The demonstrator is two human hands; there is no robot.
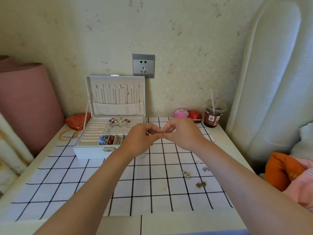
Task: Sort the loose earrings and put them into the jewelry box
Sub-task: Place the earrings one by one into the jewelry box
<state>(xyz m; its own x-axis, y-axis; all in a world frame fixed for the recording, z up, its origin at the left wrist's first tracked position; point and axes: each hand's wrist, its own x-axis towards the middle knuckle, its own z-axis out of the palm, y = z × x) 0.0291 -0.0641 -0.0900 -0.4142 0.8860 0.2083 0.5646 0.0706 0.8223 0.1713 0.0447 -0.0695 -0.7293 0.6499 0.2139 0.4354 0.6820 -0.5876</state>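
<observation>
Earring [162,132] is pinched between left grip [140,139] and right grip [183,133], held above the bench [169,224], near the box [89,150].

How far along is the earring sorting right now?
Partly done. Several earrings already sit in the open jewelry box. In hand: the left hand and right hand pinch one small earring between them. Left: about four loose pieces on the checked cloth.
</observation>
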